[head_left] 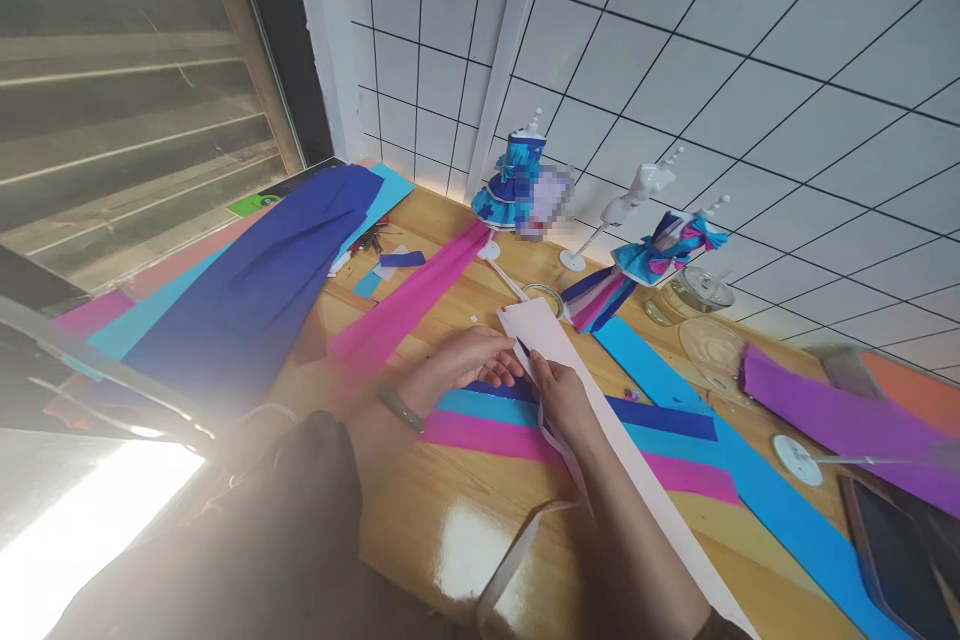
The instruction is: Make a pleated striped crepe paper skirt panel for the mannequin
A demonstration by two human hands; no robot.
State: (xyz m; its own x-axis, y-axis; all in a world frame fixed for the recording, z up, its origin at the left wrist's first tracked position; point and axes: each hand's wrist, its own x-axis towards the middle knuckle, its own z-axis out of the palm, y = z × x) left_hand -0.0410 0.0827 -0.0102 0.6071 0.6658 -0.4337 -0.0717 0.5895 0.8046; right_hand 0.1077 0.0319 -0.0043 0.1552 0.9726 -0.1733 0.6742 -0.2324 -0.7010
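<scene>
My right hand (561, 398) is closed around a small tool with a dark, pointed tip (523, 347); most of the tool is hidden in the fingers. A thin pale strip (517, 550) hangs below that hand and curls over the table's front. My left hand (484, 357) is beside the tip, its fingers loosely curved and apart. Beneath my right hand and forearm, a long pale pink paper band (634, 455) runs diagonally. It crosses stacked dark blue (667, 417), light blue (675, 445) and magenta crepe paper bands (690, 477).
Two small dress forms wear blue paper dresses (510, 185) (637, 260); a bare white form (634, 195) stands between them. A tape roll (544, 297) and glass jar (694, 290) are at the back. Dark blue paper (255, 270) lies left, purple paper (847, 420) and a tablet-like device (900, 560) right.
</scene>
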